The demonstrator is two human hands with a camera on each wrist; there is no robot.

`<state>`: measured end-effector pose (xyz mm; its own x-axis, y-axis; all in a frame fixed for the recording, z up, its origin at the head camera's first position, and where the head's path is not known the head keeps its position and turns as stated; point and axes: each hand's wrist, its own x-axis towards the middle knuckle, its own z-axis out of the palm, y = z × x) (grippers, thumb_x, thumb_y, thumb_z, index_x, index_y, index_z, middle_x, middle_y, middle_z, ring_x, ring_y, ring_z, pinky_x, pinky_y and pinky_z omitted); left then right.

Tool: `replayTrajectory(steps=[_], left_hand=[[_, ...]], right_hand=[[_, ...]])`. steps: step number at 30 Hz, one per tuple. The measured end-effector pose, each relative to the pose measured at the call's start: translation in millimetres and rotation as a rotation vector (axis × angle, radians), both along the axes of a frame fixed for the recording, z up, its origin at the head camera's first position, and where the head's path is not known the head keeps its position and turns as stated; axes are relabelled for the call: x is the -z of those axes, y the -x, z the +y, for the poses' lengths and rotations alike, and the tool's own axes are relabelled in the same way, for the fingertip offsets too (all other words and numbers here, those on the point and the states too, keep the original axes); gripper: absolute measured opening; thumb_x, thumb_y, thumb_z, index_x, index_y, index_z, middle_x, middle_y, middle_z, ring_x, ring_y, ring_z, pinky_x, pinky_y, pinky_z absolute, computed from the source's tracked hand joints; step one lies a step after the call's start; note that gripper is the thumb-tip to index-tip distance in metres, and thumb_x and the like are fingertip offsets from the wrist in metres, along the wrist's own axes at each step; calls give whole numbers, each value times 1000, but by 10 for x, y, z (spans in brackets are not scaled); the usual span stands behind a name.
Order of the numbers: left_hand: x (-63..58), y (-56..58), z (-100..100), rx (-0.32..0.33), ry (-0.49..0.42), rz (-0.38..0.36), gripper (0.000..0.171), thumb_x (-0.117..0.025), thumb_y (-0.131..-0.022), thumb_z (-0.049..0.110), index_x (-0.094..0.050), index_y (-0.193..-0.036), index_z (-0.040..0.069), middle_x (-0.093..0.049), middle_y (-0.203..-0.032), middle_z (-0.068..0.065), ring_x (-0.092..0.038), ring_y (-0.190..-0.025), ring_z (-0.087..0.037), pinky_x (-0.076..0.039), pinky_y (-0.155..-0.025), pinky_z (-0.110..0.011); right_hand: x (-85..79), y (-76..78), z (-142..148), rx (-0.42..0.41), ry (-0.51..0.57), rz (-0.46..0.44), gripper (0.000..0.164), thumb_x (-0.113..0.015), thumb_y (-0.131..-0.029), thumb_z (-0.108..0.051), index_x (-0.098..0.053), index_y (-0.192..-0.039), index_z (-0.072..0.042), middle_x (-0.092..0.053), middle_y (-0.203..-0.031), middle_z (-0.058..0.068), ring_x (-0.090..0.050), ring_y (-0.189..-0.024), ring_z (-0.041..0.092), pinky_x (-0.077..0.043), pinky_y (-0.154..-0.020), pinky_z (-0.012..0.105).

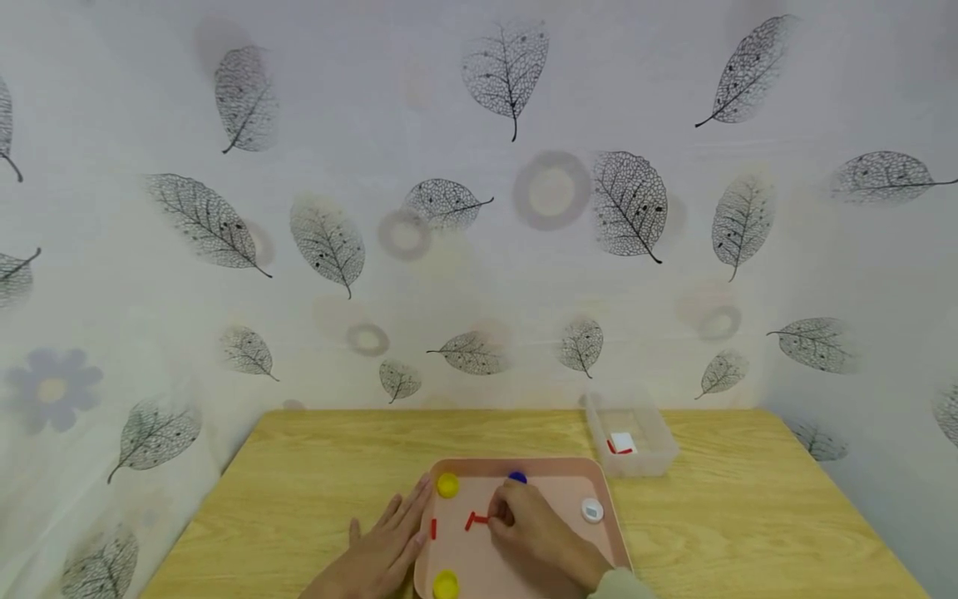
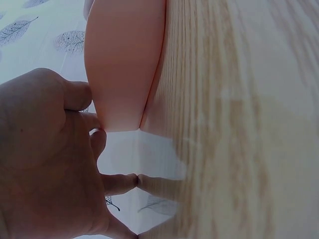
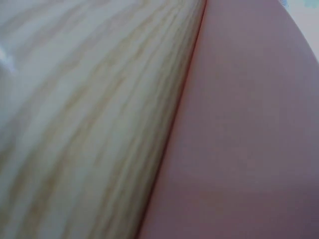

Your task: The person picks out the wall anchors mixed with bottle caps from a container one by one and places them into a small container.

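Observation:
A pink tray (image 1: 550, 578) lies on the table, seen from above in the head view and from its side wall in both wrist views. My left hand (image 1: 382, 549) rests along its left rim, fingers straight and spread; the left wrist view shows these fingers (image 2: 119, 184) against the wall and table. Over the middle of the tray, my right hand (image 1: 531, 524) pinches the end of a small red stick (image 1: 481, 520) between thumb and fingers. Touching that stick's left end is a tilted red stick (image 1: 470, 522). Another red stick (image 1: 433, 529) lies by the left rim.
Yellow round pieces (image 1: 447, 485) sit at the tray's two left corners. A blue round piece (image 1: 517, 477) is partly behind my right hand, and a white one (image 1: 592, 510) lies at right. Behind stands a clear box (image 1: 659, 462) holding red sticks and a white piece.

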<state>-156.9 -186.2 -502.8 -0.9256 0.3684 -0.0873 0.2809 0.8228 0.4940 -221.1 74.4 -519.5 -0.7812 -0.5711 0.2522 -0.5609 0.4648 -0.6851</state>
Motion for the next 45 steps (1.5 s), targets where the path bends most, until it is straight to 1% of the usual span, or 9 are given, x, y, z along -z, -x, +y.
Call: replayTrajectory(steps=[4, 7, 11, 17, 24, 27, 31, 39, 45], left_hand=[[15, 9, -16, 15, -22, -20, 56, -21, -102, 51, -4, -153, 33, -6, -158, 10, -15, -139, -41, 4, -78, -86], [19, 17, -21, 26, -33, -35, 57, -20, -102, 51, -2, -153, 34, -3, -158, 10, -12, -140, -41, 6, -77, -86], [20, 19, -18, 28, -27, -35, 57, -21, -102, 51, -1, -153, 33, -2, -158, 10, -12, -140, -40, 5, -77, -86], [9, 15, -5, 29, -17, -24, 57, -21, -102, 51, -2, -153, 32, -3, -159, 9, -14, -140, -41, 4, -77, -86], [9, 18, 2, 30, -13, -13, 57, -21, -102, 51, -3, -153, 33, -4, -158, 9, -14, -140, -40, 3, -78, -86], [16, 21, -3, 33, -18, -11, 57, -21, -102, 50, -3, -153, 33, -4, -158, 9, -14, -140, -40, 3, -78, -86], [24, 22, -9, 28, -18, -21, 57, -21, -102, 51, -3, -153, 32, -4, -158, 9, -14, -140, -39, 2, -79, -86], [11, 28, -6, 28, -26, -30, 57, -21, -102, 51, -4, -153, 32, -5, -159, 8, -15, -140, -41, 3, -78, -86], [14, 2, 11, 25, 12, 5, 57, -20, -102, 51, -3, -153, 33, -5, -159, 8, -18, -139, -41, 0, -79, -86]], right_hand=[[-32, -26, 20, 18, 13, -28, 6, -67, -84, -7, -63, -83, -11, -55, -78, -10, -51, -72, 1, -47, -64, 18], [-54, -46, 37, 25, 30, -13, 6, -68, -84, -8, -63, -83, -13, -54, -79, -10, -51, -73, 1, -47, -66, 18], [-83, -58, 52, 22, 50, 61, 9, -68, -82, -6, -63, -82, -13, -54, -77, -10, -50, -71, 2, -47, -63, 18], [-113, -59, 89, 41, 84, 95, 14, -67, -79, -1, -60, -82, -13, -56, -76, -8, -49, -67, 2, -47, -60, 18], [-166, -57, 151, 73, 131, 212, 17, -69, -77, 2, -60, -80, -12, -55, -76, -4, -51, -67, 10, -48, -59, 21], [-203, -65, 170, 74, 130, 201, 17, -69, -79, 1, -60, -81, -13, -53, -78, -6, -51, -68, 10, -48, -60, 21], [-247, -83, 198, 73, 119, 158, 15, -67, -84, -2, -60, -85, -15, -53, -81, -9, -50, -69, 5, -47, -61, 20], [-307, -90, 256, 100, 135, 191, 16, -67, -85, -3, -60, -87, -16, -55, -83, -11, -50, -71, 2, -48, -62, 21], [-393, -107, 329, 141, 112, 169, 12, -68, -88, -11, -60, -87, -20, -54, -84, -13, -52, -73, 2, -48, -65, 20]])
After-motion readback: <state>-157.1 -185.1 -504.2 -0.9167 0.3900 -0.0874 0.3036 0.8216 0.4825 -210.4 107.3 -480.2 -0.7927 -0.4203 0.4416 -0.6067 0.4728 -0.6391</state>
